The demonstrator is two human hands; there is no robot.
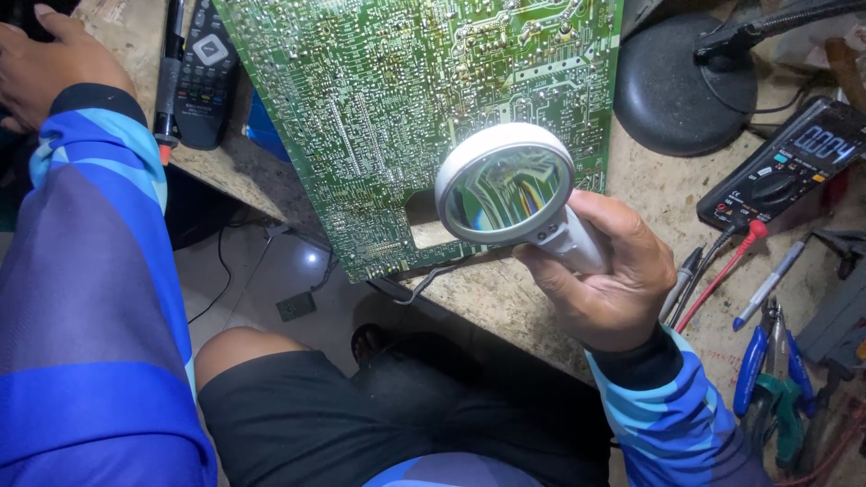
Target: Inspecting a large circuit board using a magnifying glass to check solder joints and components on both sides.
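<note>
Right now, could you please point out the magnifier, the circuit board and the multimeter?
magnifier point(505, 188), head view, on its lens.
circuit board point(379, 99), head view, mid solder side.
multimeter point(783, 167), head view, on its dial.

A round white-rimmed magnifying glass with a white plastic handle hangs tilted over the lower right corner of the large green printed circuit board — lens lit, seemingly not touching the board — which overhangs the bench edge.

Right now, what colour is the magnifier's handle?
White, like its rim; the magnifier shows clearly in the head view.
</note>
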